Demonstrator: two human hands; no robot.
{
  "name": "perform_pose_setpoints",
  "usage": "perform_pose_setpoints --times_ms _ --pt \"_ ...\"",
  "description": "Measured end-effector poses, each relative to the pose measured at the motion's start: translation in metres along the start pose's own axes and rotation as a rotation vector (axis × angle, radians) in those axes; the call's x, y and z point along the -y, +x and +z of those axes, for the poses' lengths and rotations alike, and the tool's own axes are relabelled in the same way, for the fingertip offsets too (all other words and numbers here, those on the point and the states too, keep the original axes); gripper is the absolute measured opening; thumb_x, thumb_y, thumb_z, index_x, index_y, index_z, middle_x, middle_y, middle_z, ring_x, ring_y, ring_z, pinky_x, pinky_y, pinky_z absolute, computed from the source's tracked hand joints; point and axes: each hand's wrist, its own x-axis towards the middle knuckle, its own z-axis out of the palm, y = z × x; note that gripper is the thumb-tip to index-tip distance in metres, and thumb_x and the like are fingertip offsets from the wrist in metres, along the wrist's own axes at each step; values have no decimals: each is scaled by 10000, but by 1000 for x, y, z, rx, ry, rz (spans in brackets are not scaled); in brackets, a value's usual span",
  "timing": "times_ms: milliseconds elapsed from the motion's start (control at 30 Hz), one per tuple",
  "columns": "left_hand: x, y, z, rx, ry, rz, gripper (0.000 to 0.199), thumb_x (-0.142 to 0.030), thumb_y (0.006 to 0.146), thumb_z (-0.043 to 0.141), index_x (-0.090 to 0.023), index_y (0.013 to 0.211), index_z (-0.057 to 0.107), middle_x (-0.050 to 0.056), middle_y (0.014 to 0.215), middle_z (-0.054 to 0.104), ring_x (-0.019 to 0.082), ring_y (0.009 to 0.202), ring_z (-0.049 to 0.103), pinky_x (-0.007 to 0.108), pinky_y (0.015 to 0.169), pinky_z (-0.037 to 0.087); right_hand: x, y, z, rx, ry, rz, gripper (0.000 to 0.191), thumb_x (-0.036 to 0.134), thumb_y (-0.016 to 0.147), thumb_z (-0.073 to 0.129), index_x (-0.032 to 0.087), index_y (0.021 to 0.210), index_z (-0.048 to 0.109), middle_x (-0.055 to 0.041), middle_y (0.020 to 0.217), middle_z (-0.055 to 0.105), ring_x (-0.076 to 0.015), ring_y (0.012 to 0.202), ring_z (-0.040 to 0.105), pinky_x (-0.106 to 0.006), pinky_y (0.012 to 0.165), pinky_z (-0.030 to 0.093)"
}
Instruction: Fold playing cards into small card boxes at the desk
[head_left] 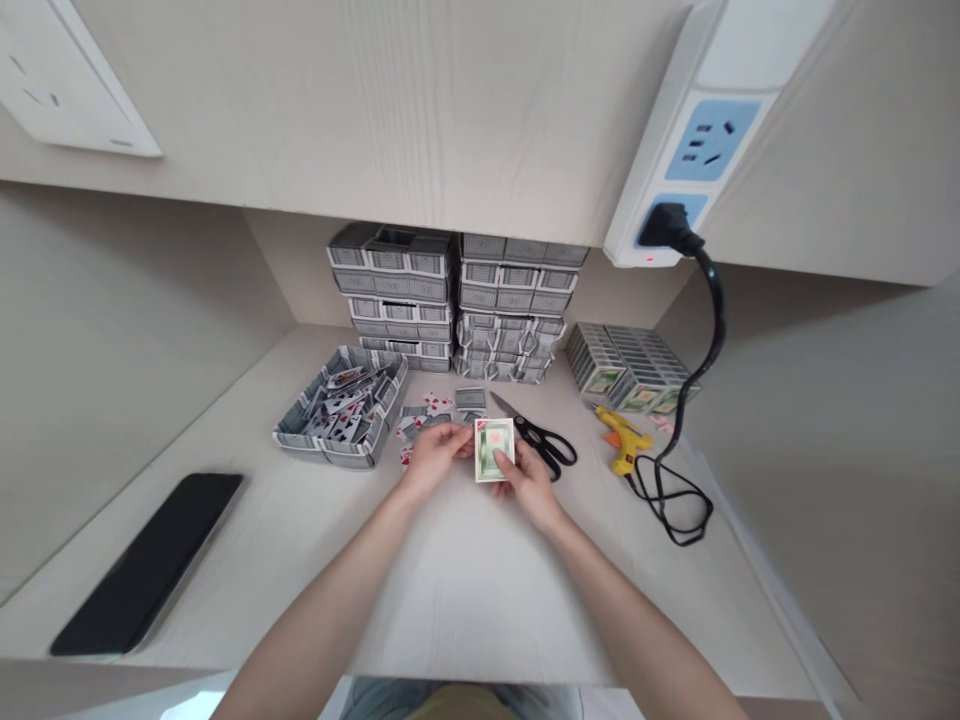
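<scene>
A playing card box (486, 468), green and cream with a red corner, is held above the desk in my right hand (529, 482). The thumb presses on its front and the fingers are behind it. Just left of the box, my left hand (439, 455) has its thumb and fingers pinched together at the box's edge; what lies between them is too small to make out. Loose playing cards (437, 403) are spread on the desk beyond my hands, some partly hidden by the left one. Black-handled scissors (555, 445) lie beside my right hand.
A tray made of cards (364, 455) holds loose cards on the left, with a black phone (146, 565) nearer me. Stacked card-built trays (405, 285) stand at the back. Several card packs (637, 365), a yellow glue gun (624, 440) and a corded power strip (701, 130) are right.
</scene>
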Motion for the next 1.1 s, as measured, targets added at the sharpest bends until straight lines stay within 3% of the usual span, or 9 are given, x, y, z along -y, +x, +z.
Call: perform_pose_setpoints --times_ms 167,333,433,567,833,1100 --pt "3 1 2 -19 14 22 273 -394 605 684 -139 675 620 15 617 650 130 581 591 260 631 475 -4 0 -3 -9 -18 -30 388 491 701 601 191 928 507 30 521 579 -97 329 472 -200 297 345" --pt "6 2 6 -51 50 50 241 -378 619 672 -150 663 609 8 589 638 132 563 587 261 617 478 3 7 -11 119 14 71 375 486 673 630 181 851 505 21 517 588 -127 353 522 -230 328 413" --pt "9 4 6 -86 63 61 220 -359 632 659 -151 660 595 5 574 627 132 545 582 259 595 481 4 9 -5 20 14 108 377 488 651 645 171 816 524 15 516 586 -135 343 522 -245 323 421" --pt "14 6 4 -102 95 94 202 -348 662 622 -151 682 583 8 591 628 133 536 583 263 579 488 1 7 8 -190 -5 6 391 488 661 637 158 858 569 10 538 584 -92 314 456 -206 282 343" --pt "19 7 2 -130 288 241 227 -376 701 572 -150 718 591 17 614 635 141 555 594 266 592 477 3 3 1 -116 128 -56 471 459 710 614 152 1066 580 26 492 552 -67 316 397 -188 299 273" --pt "6 1 6 -72 175 196 249 -382 686 605 -137 722 575 8 620 607 114 545 556 240 574 460 6 3 2 -214 292 15 465 443 658 669 180 1036 597 23 592 583 -49 360 404 -173 319 278"
